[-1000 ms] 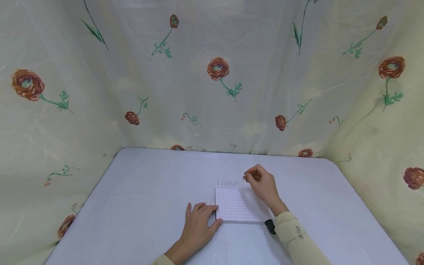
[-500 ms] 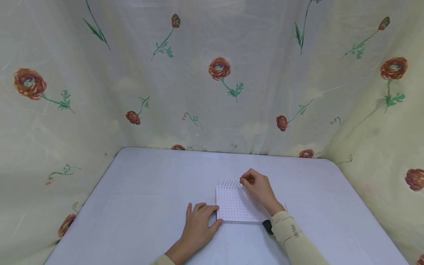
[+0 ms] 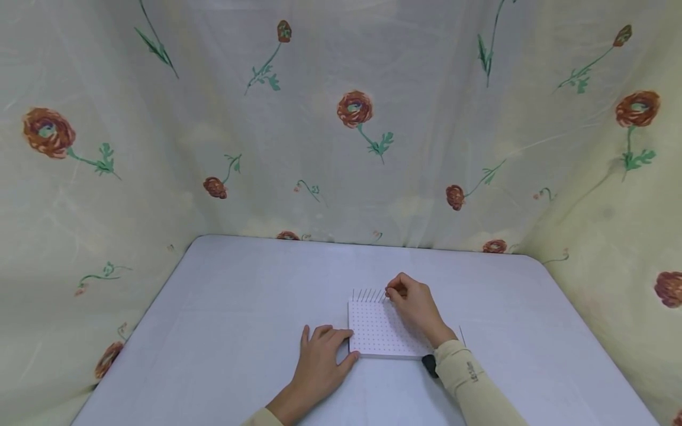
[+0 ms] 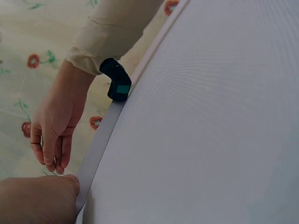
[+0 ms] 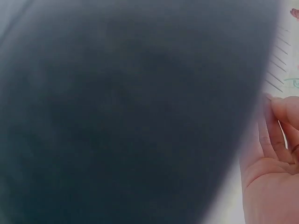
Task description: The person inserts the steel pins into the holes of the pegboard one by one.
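A white pegboard with a grid of small holes lies on the table. Along its far edge, several thin pins stand in a row from the left corner. At the right end of that row my right hand pinches a thin pin between thumb and index fingertips; the fingers mostly cover it. In the right wrist view, the standing pins show just beyond the pinching fingertips. My left hand rests at the board's near left corner, thumb and index finger touching its edges, the other fingers spread.
Beside the right sleeve a thin dark rod sticks up. A black device sits at the right wrist, also blocking most of the right wrist view. The white table is backed by a flowered curtain.
My right hand has moved left and slightly down, bringing the pinched pin to the end of the row, then held nearly still. The left hand has stayed against the board.
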Motion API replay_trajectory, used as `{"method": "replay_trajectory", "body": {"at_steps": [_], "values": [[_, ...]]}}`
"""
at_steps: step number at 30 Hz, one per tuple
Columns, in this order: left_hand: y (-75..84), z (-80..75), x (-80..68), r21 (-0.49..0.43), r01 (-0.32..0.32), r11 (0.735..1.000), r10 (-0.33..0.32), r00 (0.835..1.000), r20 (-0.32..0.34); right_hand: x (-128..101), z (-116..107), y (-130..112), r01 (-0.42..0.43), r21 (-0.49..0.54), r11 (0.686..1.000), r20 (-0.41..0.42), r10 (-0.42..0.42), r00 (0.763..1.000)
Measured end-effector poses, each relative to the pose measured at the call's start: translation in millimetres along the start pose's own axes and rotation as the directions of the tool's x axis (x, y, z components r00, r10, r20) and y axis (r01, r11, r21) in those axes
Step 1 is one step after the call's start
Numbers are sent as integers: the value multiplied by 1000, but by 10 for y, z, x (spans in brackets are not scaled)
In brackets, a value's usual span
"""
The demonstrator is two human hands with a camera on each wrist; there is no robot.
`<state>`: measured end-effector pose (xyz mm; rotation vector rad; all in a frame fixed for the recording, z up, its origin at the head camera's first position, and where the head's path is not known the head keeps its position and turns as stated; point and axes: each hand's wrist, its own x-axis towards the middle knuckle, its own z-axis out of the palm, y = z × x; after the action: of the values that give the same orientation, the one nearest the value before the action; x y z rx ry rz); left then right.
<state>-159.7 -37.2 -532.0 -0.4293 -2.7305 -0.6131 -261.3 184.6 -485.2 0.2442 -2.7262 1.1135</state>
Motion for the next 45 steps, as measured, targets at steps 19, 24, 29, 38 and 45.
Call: {"method": "replay_trajectory", "body": {"at_steps": [19,24,29,38,45], "values": [[-1,-5,0,-7,0,1000,0,1000,-9,-30,5,-50,-16,-55,998,26,17,1000],[1,-2,0,-1,8,1000,-8,1000,4,-46,-12,-40,-32,-65,997,51,35,998],[-1,-7,-3,-12,3,1000,-3,1000,-1,-90,-124,7,-50,-57,997,44,52,998],[5,-7,9,-21,-9,1000,9,1000,-9,-217,-479,186,-89,-76,993,-50,86,995],[23,-8,-2,-17,0,1000,0,1000,-2,-376,-732,381,-143,-119,983,-131,128,983]]}}
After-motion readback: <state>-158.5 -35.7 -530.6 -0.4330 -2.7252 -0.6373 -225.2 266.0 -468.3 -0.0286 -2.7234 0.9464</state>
